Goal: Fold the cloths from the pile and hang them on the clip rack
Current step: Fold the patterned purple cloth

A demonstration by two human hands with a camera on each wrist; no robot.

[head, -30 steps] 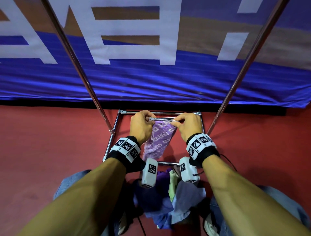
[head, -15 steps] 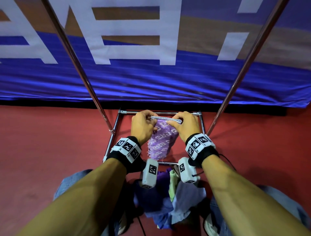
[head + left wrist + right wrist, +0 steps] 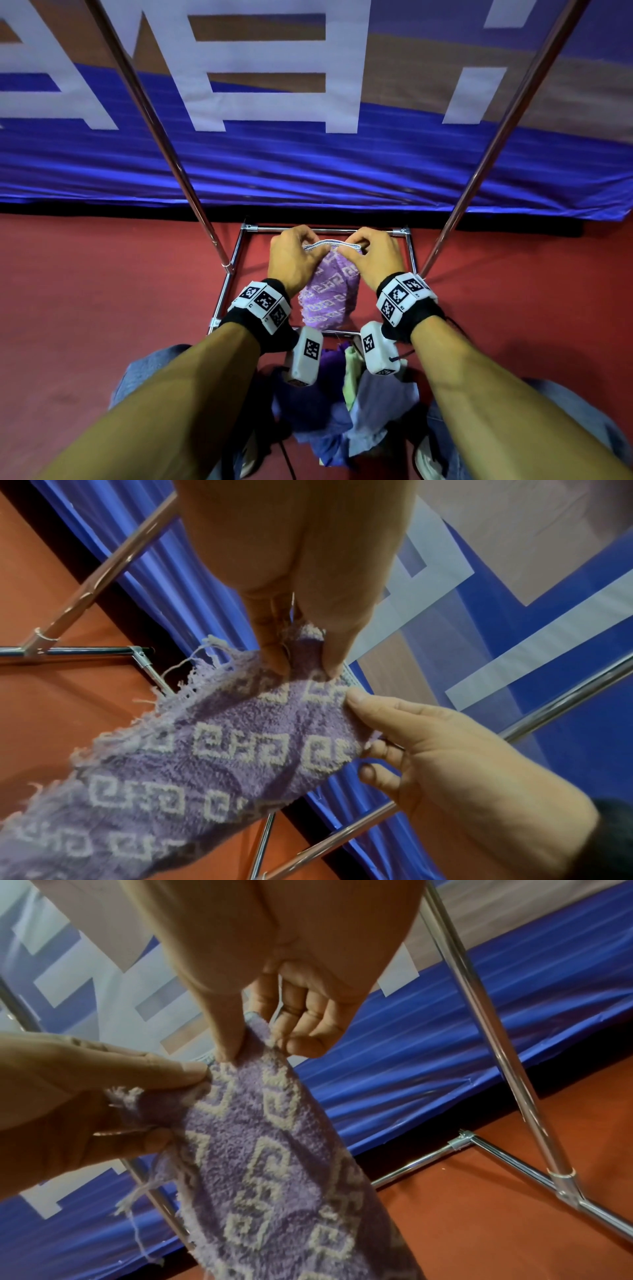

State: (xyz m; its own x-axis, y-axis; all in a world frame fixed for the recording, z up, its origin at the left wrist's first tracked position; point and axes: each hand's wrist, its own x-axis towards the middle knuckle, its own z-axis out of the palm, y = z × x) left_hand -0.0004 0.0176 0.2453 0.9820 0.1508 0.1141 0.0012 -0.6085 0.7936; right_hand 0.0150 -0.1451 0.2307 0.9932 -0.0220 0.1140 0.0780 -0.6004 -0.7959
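Purple cloth (image 3: 329,291) hung above rack base (image 3: 329,230), top edge now slackened, bowed; left hand (image 3: 294,263) and right hand (image 3: 371,260) pinched its corners, closer than before. Fold under way; pile (image 3: 342,411) remained.

This looks like an indoor hall or sports-type venue rather than a home. A smooth red floor (image 3: 85,308) runs up to a glossy blue fabric banner with large white lettering (image 3: 274,85), hung as a backdrop. On the floor stands a bare chrome tube rack frame (image 3: 236,260), and a heap of mixed cloths (image 3: 359,421) lies directly on the floor.
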